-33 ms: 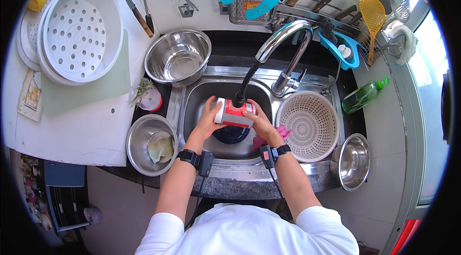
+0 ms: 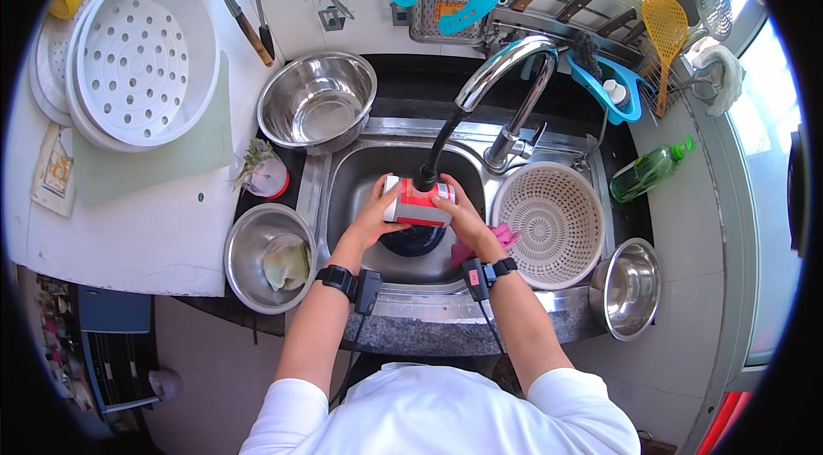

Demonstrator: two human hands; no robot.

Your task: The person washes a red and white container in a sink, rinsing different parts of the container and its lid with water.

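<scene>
Over the sink point(image 2: 353, 170) I hold a red, white and grey canister point(image 2: 422, 212) lying on its side. My left hand point(image 2: 372, 215) grips its white left end, fingers over the top and thumb beneath. My right hand point(image 2: 464, 213) is wrapped round the right end. The dark spout point(image 2: 426, 176) of the chrome faucet point(image 2: 506, 69) comes down just over the canister's middle; I cannot tell whether water runs. Below, partly hidden by the canister, a dark blue round thing point(image 2: 413, 242) lies in the sink. A pink cloth point(image 2: 507, 237) hangs beside my right wrist.
A beige colander point(image 2: 549, 228) sits right of the basin, with a steel bowl point(image 2: 627, 290) and green bottle point(image 2: 645, 174) beyond. To the left stand a bowl with something pale point(image 2: 243, 241), a steel basin point(image 2: 279, 103) and white steamer trays point(image 2: 137, 69). Knives point(image 2: 576, 5) hang behind.
The canister has turned slightly about its length, so more red shows on top. My left fingers have shifted a little along its white end.
</scene>
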